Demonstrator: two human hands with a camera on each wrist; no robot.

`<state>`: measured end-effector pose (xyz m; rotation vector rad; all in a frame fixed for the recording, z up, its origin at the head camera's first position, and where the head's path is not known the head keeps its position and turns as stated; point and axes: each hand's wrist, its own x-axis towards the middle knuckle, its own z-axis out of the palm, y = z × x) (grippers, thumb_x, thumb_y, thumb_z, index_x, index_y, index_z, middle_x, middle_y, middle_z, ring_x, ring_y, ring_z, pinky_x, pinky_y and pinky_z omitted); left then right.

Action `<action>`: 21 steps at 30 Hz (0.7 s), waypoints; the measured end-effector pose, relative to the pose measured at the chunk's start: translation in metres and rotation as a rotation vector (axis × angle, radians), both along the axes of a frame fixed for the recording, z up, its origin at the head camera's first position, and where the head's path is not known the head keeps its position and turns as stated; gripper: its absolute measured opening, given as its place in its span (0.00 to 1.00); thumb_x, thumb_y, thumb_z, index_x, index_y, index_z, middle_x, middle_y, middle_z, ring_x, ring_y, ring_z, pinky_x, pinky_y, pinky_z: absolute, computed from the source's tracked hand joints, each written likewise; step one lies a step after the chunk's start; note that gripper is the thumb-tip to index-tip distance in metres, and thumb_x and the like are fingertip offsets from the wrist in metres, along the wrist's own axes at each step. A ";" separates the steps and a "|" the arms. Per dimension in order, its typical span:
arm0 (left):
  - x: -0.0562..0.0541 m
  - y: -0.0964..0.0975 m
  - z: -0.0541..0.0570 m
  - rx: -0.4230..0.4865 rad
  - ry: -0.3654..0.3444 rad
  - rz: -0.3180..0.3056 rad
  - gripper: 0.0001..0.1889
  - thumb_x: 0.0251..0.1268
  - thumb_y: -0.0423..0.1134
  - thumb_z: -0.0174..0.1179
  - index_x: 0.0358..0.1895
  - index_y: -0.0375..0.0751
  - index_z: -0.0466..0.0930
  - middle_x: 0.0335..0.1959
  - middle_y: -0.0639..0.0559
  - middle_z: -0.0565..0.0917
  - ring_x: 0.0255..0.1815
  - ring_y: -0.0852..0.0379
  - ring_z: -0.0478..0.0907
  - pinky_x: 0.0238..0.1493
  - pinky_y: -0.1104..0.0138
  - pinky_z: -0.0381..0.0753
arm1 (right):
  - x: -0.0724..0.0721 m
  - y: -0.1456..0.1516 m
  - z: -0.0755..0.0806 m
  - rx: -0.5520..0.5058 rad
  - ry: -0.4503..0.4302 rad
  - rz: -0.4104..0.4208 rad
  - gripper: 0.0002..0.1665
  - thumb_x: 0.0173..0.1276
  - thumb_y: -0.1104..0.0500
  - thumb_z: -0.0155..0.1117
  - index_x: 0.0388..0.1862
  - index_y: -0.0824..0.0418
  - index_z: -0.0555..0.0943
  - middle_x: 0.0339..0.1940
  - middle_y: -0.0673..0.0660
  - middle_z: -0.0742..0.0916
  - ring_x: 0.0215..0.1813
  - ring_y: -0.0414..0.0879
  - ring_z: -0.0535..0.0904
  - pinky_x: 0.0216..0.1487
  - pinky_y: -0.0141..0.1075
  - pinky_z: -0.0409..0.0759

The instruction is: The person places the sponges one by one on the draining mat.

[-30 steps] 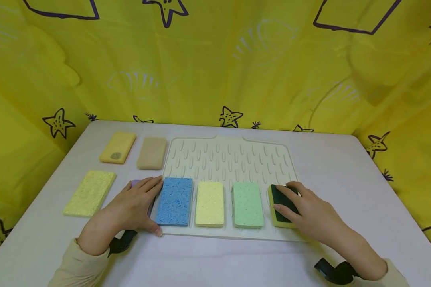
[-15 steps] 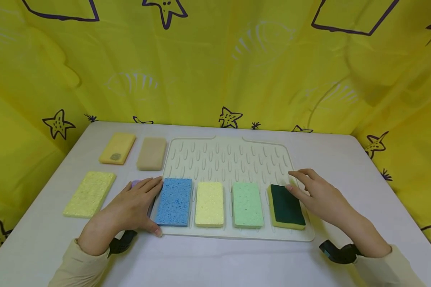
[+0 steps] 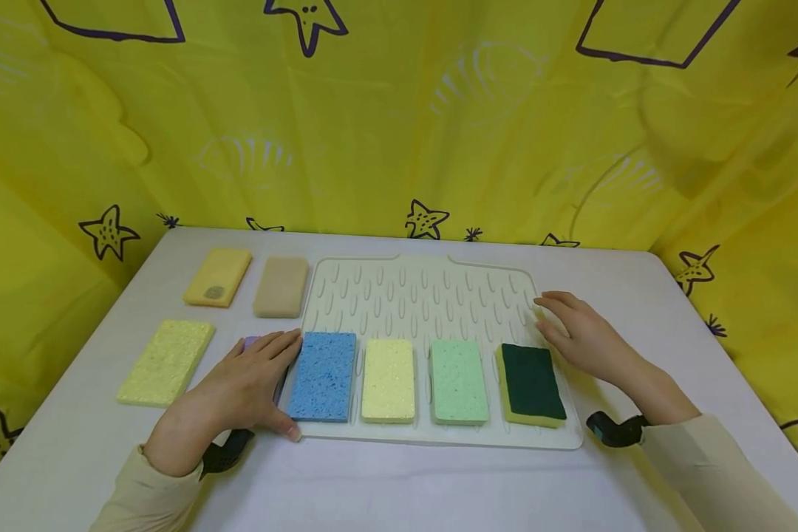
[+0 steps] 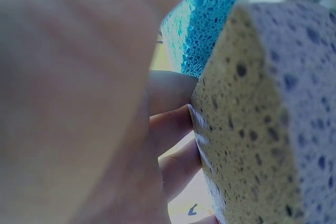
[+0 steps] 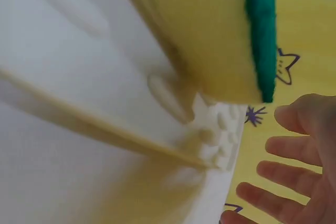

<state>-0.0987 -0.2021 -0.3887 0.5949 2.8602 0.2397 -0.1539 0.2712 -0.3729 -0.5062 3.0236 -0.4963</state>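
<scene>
In the head view my left hand (image 3: 246, 377) rests over a purple sponge (image 3: 251, 341), which it mostly hides. Its fingers (image 4: 178, 171) lie against that sponge in the left wrist view, and the fingertips are partly hidden. Close on the right is a blue sponge (image 3: 323, 377), with my left thumb near its front corner. My right hand (image 3: 588, 336) hovers beside the tray's right edge, fingers spread and holding nothing. Just left of it lies a yellow sponge with a dark green scouring top (image 3: 535, 380), apart from the hand.
A ridged cream tray (image 3: 425, 284) bears the row of sponges, including a pale yellow sponge (image 3: 389, 380) and a mint green sponge (image 3: 459, 382). Off the tray at left lie a yellow-green sponge (image 3: 166, 362), an orange-yellow sponge (image 3: 218, 277) and a beige sponge (image 3: 281, 287).
My right hand has let go of the green-topped sponge and moved back and to the right, off it. The left hand and the sponges have stayed put.
</scene>
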 end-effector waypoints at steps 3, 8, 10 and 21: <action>0.000 0.000 0.000 0.000 0.000 0.003 0.70 0.25 0.71 0.77 0.76 0.35 0.58 0.78 0.40 0.60 0.77 0.37 0.57 0.70 0.31 0.55 | -0.010 0.002 -0.003 0.027 -0.020 0.011 0.29 0.76 0.59 0.55 0.70 0.73 0.67 0.72 0.74 0.68 0.70 0.71 0.64 0.69 0.66 0.63; -0.001 0.000 0.000 -0.003 -0.003 0.003 0.70 0.25 0.71 0.76 0.76 0.35 0.58 0.78 0.41 0.60 0.77 0.37 0.57 0.70 0.31 0.55 | -0.024 0.008 -0.008 0.098 -0.055 0.053 0.32 0.75 0.62 0.52 0.74 0.73 0.60 0.76 0.73 0.63 0.73 0.73 0.61 0.71 0.65 0.60; -0.001 0.000 0.000 -0.005 0.000 0.002 0.70 0.25 0.72 0.76 0.76 0.35 0.58 0.78 0.41 0.60 0.77 0.37 0.57 0.70 0.31 0.55 | -0.028 0.011 -0.011 0.126 -0.068 0.072 0.33 0.76 0.62 0.51 0.76 0.73 0.58 0.78 0.73 0.61 0.74 0.72 0.59 0.72 0.64 0.59; -0.001 -0.001 -0.001 0.000 0.005 -0.008 0.71 0.25 0.74 0.74 0.76 0.35 0.58 0.78 0.40 0.60 0.78 0.37 0.56 0.69 0.30 0.55 | -0.039 0.025 -0.025 0.187 -0.136 0.141 0.37 0.78 0.58 0.49 0.79 0.71 0.51 0.80 0.69 0.56 0.78 0.70 0.52 0.70 0.72 0.52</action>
